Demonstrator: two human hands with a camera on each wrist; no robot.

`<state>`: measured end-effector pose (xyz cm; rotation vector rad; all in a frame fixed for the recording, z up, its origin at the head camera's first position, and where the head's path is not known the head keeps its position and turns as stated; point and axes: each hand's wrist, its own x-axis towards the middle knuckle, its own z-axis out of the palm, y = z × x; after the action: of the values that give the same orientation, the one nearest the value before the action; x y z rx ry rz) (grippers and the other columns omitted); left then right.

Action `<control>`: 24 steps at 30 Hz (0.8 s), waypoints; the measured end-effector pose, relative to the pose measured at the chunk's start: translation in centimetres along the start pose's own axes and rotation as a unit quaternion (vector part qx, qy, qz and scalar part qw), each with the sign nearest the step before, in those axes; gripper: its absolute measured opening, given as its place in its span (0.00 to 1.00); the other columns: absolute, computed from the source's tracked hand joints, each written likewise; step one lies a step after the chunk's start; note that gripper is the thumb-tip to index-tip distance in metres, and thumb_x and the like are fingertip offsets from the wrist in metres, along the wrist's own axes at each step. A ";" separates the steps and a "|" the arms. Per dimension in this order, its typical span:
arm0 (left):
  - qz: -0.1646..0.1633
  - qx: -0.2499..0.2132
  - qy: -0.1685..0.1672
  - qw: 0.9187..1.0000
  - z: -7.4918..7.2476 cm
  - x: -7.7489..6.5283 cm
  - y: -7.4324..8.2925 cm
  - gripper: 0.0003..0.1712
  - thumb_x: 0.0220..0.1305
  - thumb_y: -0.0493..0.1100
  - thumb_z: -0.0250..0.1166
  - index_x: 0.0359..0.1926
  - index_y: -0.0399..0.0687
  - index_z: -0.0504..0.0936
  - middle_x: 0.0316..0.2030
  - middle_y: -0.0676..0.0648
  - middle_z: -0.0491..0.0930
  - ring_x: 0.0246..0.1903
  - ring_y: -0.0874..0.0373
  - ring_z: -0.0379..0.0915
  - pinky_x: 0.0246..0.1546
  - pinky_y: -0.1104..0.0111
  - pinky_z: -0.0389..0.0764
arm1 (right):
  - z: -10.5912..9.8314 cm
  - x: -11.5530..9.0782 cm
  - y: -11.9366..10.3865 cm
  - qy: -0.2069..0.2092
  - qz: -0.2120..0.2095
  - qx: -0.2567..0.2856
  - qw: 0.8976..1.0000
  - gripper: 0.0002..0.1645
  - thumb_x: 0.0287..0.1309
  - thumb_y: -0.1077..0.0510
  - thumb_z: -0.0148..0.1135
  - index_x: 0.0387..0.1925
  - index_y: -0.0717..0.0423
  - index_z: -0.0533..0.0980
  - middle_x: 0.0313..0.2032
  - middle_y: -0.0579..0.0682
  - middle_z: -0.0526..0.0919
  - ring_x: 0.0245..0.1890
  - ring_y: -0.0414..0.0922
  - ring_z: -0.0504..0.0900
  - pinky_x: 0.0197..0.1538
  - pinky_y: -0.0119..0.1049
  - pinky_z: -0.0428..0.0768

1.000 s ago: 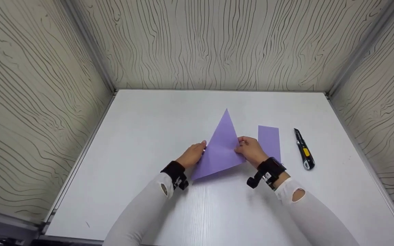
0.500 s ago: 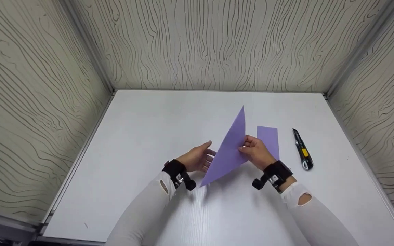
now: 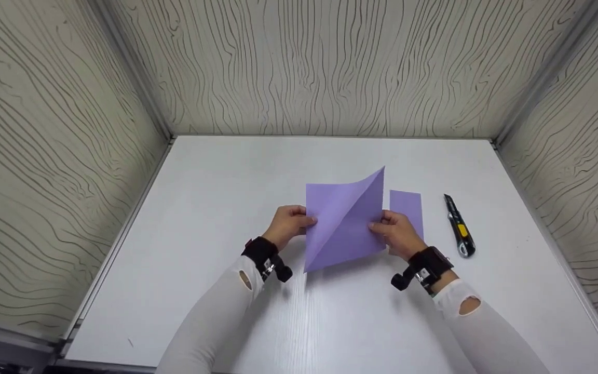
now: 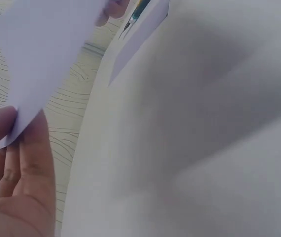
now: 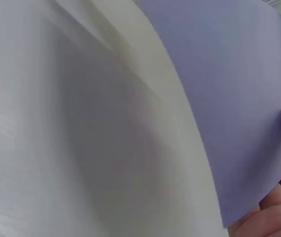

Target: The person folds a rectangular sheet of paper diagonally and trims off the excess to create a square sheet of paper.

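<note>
A purple sheet of paper (image 3: 348, 218) with a diagonal crease is held unfolded above the table, its two halves bent along that line. My left hand (image 3: 289, 224) pinches its left edge, thumb in front and fingers behind, as the left wrist view also shows on the paper (image 4: 47, 54). On the opposite edge my right hand (image 3: 398, 232) pinches the sheet between thumb and fingers. In the right wrist view the paper (image 5: 229, 98) hides part of the right hand's fingers (image 5: 273, 219).
A purple paper strip (image 3: 407, 208) lies on the white table (image 3: 226, 182) just behind the right hand. Further right is a black utility knife (image 3: 460, 226) with a yellow slider. Patterned panels (image 3: 299, 67) enclose the table at the back and sides.
The sheet was folded into a triangle and has been opened out into a creased square. My left hand let go of the fold, then took the left edge; the right hand kept its pinch.
</note>
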<state>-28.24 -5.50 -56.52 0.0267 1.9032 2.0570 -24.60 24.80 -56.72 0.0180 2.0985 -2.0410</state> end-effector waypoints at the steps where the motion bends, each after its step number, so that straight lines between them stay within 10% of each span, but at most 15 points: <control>1: 0.002 0.007 0.010 1.000 -0.2 0.1 0.1 0.08 0.65 0.28 0.71 0.44 0.28 0.85 0.32 0.50 0.85 0.32 0.60 0.84 0.36 0.70 0.87 | -0.1 0.0 0.1 0.009 0.008 -0.015 1.000 0.08 0.69 0.68 0.67 0.33 0.55 0.80 0.21 0.38 0.73 0.20 0.34 0.67 0.25 0.27 0.66; 12: 0.040 0.174 0.068 0.982 -1.6 0.8 0.0 0.06 0.63 0.25 0.69 0.41 0.26 0.85 0.28 0.48 0.83 0.27 0.61 0.80 0.31 0.71 0.87 | 0.2 0.0 1.5 0.062 0.068 -0.169 0.981 0.12 0.64 0.61 0.75 0.40 0.65 0.81 0.26 0.42 0.79 0.28 0.38 0.76 0.30 0.28 0.75; 18: 0.068 0.360 0.098 0.925 -1.5 1.4 -0.8 0.08 0.61 0.28 0.68 0.41 0.35 0.82 0.30 0.46 0.84 0.28 0.58 0.75 0.31 0.69 0.75 | 1.3 0.1 1.7 0.081 0.058 -0.258 0.961 0.20 0.60 0.60 0.76 0.45 0.71 0.79 0.31 0.49 0.81 0.33 0.43 0.78 0.37 0.32 0.75; 24: 0.110 0.454 0.098 0.879 -0.8 1.8 -1.6 0.04 0.65 0.27 0.65 0.36 0.37 0.81 0.31 0.43 0.85 0.30 0.54 0.74 0.34 0.62 0.77 | 1.6 0.5 2.2 0.085 0.042 -0.298 0.950 0.12 0.55 0.62 0.76 0.27 0.61 0.78 0.21 0.43 0.74 0.25 0.41 0.73 0.29 0.31 0.70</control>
<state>-29.77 -5.70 -58.52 0.2756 2.9321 1.1042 -24.51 23.21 -58.97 0.1896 2.6813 -1.3258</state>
